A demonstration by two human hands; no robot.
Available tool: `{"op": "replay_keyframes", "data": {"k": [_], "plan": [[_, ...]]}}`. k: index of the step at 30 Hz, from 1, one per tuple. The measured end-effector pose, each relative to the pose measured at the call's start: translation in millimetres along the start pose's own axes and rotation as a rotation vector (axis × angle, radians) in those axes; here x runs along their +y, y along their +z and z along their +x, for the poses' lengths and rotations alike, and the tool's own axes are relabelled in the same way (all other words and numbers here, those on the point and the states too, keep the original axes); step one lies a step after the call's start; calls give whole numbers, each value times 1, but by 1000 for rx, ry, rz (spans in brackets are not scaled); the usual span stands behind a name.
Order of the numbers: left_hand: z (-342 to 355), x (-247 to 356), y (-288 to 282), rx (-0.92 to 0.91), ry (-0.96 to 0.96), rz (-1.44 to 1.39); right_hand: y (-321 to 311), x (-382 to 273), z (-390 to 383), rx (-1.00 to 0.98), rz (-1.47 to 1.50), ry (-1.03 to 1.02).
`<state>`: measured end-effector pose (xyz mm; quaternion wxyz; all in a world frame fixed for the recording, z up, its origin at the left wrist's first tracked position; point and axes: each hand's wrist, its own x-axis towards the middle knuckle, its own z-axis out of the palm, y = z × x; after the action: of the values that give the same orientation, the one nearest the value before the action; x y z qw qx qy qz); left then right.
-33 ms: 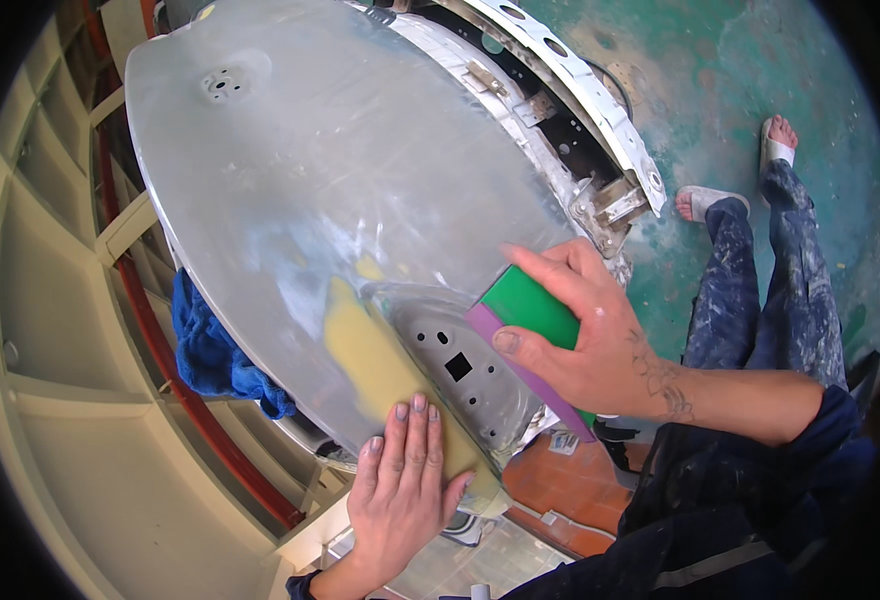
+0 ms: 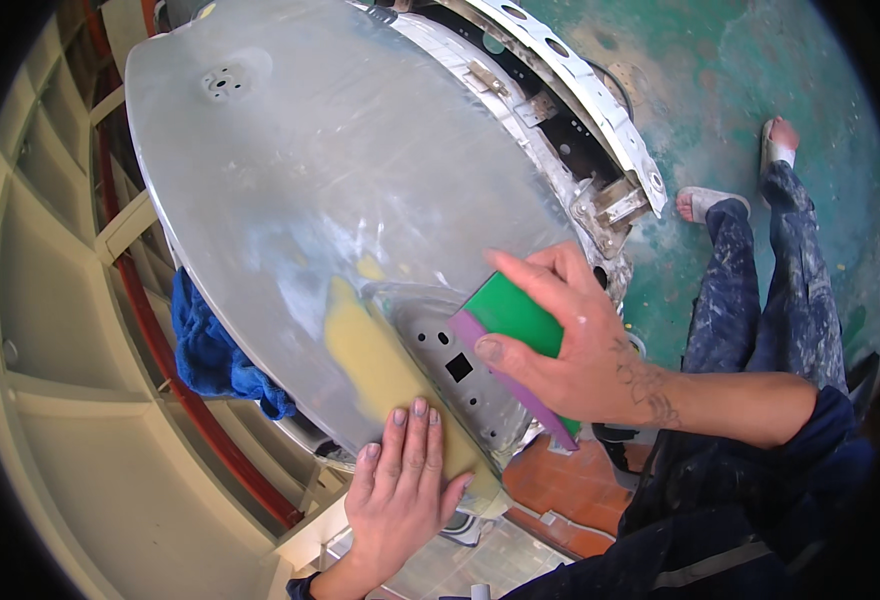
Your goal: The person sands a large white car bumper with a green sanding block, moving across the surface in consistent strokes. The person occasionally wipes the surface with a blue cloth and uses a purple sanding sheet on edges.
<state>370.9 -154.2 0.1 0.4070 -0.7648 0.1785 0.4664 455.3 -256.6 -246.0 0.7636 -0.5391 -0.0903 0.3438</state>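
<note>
My left hand lies flat on the grey car panel, fingers stretched out, over the lower part of a tan filler patch. My right hand grips a sanding block, green on top with a purple layer along one side. The block is tilted over the recessed area with holes, to the right of the filler. Its underside is hidden, so I cannot tell whether it touches the panel.
A white metal frame piece runs along the panel's right side. Blue cloth hangs by the left edge, near a red pipe and beige ribbed structure. Legs in paint-spotted trousers and sandals show on the green floor.
My right hand has shifted slightly left with the sanding block. My left hand stays nearly in place on the panel.
</note>
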Motion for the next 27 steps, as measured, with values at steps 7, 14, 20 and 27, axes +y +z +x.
{"op": "replay_keyframes", "data": {"k": [7,14,20,27], "plan": [[-25,-26,90,592,-274,-502,86,-23,3,108,159,-160],[-29,-21,146,737,-171,-753,89,-31,9,119,145,-258],[-21,-12,142,801,-191,-778,97,-30,77,264,70,-287],[-23,-15,142,796,-170,-822,99,-41,43,222,174,-210]]}}
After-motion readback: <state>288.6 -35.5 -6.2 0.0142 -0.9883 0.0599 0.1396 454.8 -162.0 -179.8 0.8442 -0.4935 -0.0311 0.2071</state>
